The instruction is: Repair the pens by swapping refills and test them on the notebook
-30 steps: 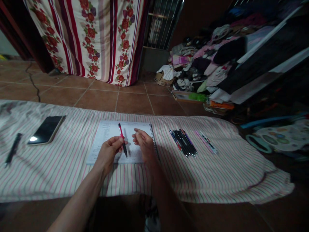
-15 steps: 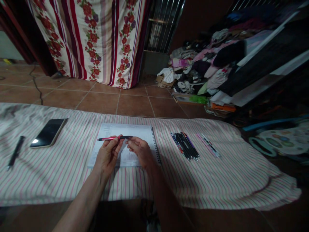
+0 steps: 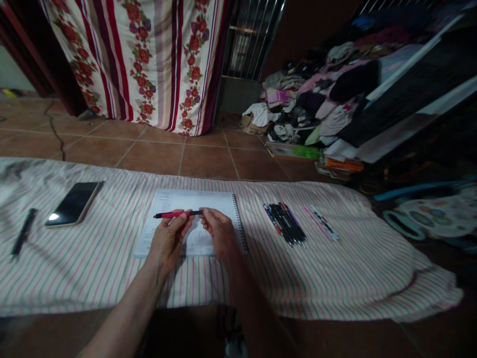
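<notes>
1. Black pen lies slanted on striped cloth, left side.
2. Phone, dark screen up, right of it, slightly farther.
3. Left hand: thumb and fingers pinched on the middle of red-and-black pen, held roughly level over spiral notebook.
4. Right hand: fingertips pinched on that pen's black right end.
5. Mostly black pens side by side, right of notebook.
6. Paler pens farther right, near that row.
</notes>
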`<state>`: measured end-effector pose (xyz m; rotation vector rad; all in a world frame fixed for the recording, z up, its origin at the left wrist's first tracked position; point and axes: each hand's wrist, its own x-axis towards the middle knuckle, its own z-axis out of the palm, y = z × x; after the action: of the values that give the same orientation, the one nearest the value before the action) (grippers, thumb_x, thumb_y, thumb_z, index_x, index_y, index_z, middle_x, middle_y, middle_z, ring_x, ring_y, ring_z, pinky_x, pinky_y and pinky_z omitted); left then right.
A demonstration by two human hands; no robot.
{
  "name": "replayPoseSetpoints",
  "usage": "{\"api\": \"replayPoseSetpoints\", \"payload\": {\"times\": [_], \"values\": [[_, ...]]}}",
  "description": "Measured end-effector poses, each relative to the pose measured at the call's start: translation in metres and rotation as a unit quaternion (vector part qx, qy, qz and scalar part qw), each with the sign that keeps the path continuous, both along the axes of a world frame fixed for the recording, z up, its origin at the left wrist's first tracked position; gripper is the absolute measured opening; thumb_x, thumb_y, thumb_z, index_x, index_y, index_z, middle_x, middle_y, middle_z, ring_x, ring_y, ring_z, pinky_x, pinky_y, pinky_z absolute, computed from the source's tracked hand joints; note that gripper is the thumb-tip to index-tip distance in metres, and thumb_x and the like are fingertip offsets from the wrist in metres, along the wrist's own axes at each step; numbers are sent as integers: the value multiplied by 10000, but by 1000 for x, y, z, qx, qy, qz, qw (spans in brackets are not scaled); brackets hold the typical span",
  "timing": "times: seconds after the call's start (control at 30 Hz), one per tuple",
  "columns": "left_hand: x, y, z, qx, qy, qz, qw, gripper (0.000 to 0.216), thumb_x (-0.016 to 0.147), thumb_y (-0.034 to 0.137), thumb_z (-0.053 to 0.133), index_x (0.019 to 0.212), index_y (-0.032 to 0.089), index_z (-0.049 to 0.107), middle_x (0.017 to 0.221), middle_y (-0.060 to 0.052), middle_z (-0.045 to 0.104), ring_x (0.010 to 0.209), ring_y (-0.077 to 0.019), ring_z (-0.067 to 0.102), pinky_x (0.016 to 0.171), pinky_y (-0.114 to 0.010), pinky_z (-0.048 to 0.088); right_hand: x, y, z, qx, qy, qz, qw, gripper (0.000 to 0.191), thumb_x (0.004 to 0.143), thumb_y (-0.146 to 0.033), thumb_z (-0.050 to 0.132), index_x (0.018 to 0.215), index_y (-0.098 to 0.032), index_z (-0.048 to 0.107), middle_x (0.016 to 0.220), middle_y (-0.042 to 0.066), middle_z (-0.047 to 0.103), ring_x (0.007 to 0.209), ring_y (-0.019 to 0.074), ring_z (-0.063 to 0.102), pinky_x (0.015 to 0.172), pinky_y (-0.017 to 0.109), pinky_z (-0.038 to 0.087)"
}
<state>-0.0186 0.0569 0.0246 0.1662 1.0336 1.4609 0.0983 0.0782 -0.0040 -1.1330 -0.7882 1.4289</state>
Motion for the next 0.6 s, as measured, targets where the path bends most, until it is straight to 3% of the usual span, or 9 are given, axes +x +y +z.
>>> {"api": "replayPoseSetpoints", "payload": {"times": [0.23,0.4,0.53,0.6], "values": [[-3,-7,3,32,25,-53,998,40,769,100,633,773,133,654,795,-46,713,728,-133,692,639,-186,555,8,3,7,-4,1,-16,1000,295,627,-418,715,787,-170,714,673,5,646,568,82,516,545,215,407],[-13,-13,13,56,45,-155,985,205,806,274,590,779,108,705,925,-124,718,831,-218,689,711,-284,558,18,5,8,-2,-1,-23,1000,316,635,-444,705,788,-168,692,642,-6,609,538,77,493,518,215,385],[-21,-15,7,71,190,-261,944,257,698,317,704,852,113,728,797,-94,723,711,-169,663,690,-242,518,23,6,7,6,-56,-25,998,301,642,-450,694,751,-169,693,613,-13,591,548,87,497,538,225,389],[-23,-14,-2,77,278,-273,918,293,652,315,733,886,138,726,709,-50,703,655,-148,636,650,-229,497,22,4,8,21,-93,-20,995,273,660,-431,676,743,-171,696,624,-8,605,580,98,521,563,231,403]]}}
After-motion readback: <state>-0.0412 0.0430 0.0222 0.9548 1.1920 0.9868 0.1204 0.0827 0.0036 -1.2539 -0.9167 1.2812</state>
